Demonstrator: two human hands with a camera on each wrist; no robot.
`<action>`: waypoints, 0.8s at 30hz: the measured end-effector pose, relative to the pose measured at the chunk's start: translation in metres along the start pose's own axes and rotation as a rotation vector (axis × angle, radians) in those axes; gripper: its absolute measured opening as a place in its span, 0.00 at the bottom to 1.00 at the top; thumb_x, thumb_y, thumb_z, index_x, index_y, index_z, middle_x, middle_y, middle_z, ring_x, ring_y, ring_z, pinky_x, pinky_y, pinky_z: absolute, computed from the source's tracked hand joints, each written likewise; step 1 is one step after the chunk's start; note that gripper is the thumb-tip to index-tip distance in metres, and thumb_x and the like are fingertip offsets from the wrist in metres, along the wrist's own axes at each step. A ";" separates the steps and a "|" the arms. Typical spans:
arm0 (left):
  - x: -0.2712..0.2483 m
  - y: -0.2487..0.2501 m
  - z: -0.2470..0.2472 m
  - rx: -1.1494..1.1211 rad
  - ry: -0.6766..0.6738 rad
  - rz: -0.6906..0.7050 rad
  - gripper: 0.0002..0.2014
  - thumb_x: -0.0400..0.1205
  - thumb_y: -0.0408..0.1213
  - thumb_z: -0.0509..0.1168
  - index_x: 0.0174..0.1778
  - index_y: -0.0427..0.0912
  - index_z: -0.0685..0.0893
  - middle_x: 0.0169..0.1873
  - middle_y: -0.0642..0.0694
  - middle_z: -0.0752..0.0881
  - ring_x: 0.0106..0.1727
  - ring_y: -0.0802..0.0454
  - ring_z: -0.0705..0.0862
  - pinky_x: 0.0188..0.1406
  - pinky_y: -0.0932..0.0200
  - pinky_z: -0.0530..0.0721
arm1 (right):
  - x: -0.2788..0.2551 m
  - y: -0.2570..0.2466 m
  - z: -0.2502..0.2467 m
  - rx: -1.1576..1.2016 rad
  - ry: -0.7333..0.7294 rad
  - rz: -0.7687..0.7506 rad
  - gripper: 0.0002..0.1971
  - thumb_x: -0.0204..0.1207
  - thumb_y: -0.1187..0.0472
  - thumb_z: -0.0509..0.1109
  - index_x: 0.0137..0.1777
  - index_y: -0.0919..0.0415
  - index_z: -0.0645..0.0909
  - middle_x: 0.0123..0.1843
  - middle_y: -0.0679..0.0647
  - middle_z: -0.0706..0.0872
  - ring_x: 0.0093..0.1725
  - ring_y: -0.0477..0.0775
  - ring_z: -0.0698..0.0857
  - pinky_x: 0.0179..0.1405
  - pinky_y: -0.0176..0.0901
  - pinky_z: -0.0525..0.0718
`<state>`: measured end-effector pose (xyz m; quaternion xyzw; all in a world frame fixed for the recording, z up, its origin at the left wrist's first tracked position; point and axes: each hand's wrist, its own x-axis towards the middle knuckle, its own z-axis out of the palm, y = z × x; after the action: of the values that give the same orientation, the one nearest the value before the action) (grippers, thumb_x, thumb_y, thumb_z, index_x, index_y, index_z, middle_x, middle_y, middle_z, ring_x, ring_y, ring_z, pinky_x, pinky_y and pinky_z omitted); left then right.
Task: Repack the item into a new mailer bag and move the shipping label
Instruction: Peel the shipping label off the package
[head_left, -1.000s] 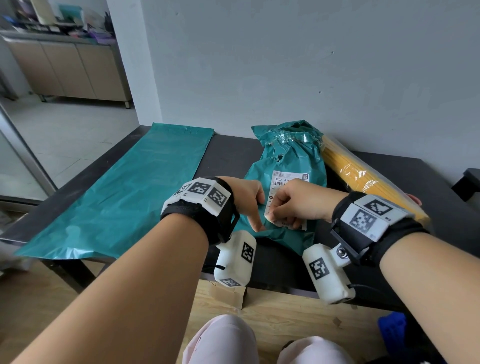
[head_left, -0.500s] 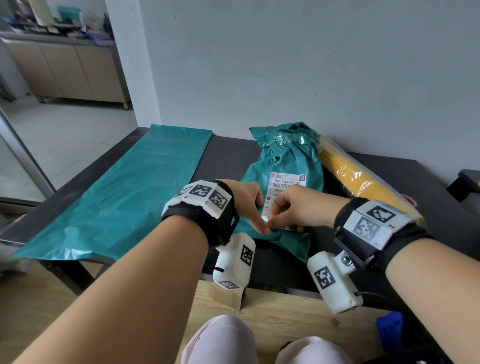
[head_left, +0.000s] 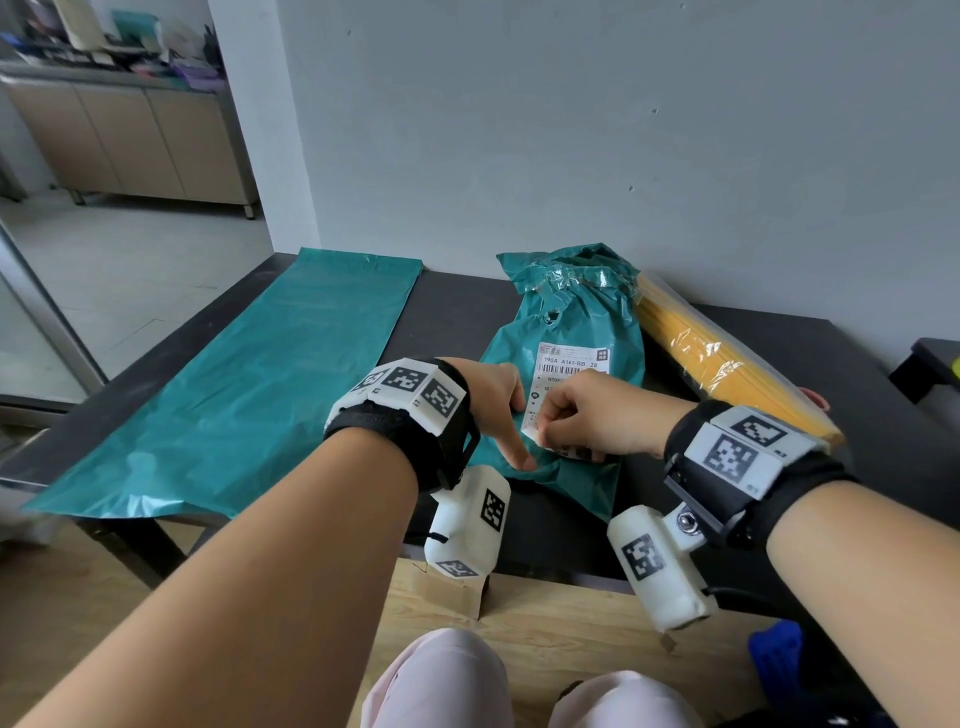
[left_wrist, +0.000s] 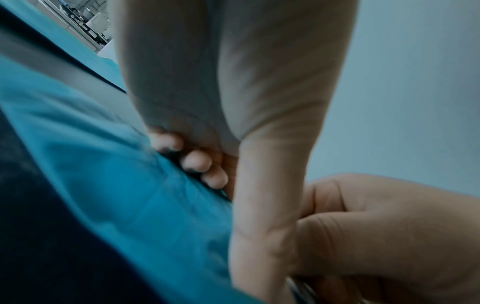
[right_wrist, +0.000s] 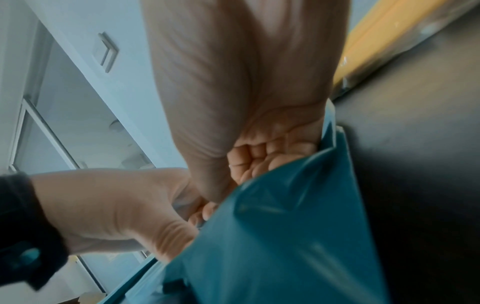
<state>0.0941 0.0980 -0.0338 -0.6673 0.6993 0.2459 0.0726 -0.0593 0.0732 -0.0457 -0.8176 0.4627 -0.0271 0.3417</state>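
The near-left corner of the white printed shipping label (head_left: 569, 379) is now being held curled up off the crumpled teal plastic mailer bag (head_left: 566, 332); half a second earlier that corner was lying lower against the film, so the peel is judged to be under way, though most of the label is still stuck down. Label transfer is therefore being started before anything has been repacked.

Hands: the right hand (head_left: 592, 421) is being kept clenched in a pinch on the lifted label corner, fingers curled under in the right wrist view (right_wrist: 270, 152). The left hand (head_left: 493, 405) is being pressed onto the crumpled bag just left of the label, one straight finger pinning the film near the corner; its other fingers (left_wrist: 197, 162) are being held loosely curled against the bag, nothing grasped.

Places, taken from the crumpled bag: the label is sitting on its upper face, towards the near end. The flat, empty teal mailer bag (head_left: 249, 395) is lying well apart to the left on the black tabletop (head_left: 457, 312). A long yellow item wrapped in clear film (head_left: 727, 374) is lying just beside the bag on its right.

Count: mailer bags, two; labels, one; yellow wrapped items, one; hands, two.
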 end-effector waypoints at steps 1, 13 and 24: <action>0.000 0.000 0.000 0.001 -0.002 0.000 0.36 0.64 0.57 0.79 0.63 0.52 0.72 0.54 0.53 0.80 0.53 0.53 0.80 0.61 0.53 0.81 | 0.000 0.001 0.000 0.009 0.003 0.005 0.02 0.75 0.64 0.71 0.40 0.59 0.83 0.35 0.54 0.84 0.31 0.47 0.81 0.23 0.31 0.80; 0.000 0.000 0.000 0.000 -0.002 -0.003 0.36 0.63 0.58 0.79 0.63 0.52 0.72 0.55 0.53 0.79 0.55 0.52 0.80 0.62 0.52 0.80 | 0.000 0.008 -0.006 0.142 0.052 0.032 0.04 0.75 0.66 0.71 0.43 0.67 0.84 0.28 0.55 0.82 0.21 0.44 0.79 0.19 0.33 0.79; 0.000 -0.001 0.001 -0.005 0.001 -0.001 0.36 0.64 0.57 0.80 0.64 0.52 0.72 0.57 0.53 0.79 0.56 0.52 0.80 0.62 0.53 0.78 | -0.016 0.011 -0.018 -0.012 -0.085 0.033 0.04 0.71 0.59 0.78 0.40 0.57 0.86 0.37 0.51 0.87 0.32 0.42 0.82 0.25 0.33 0.78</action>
<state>0.0944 0.0980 -0.0345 -0.6680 0.6982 0.2473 0.0710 -0.0830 0.0725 -0.0337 -0.8123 0.4614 0.0157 0.3565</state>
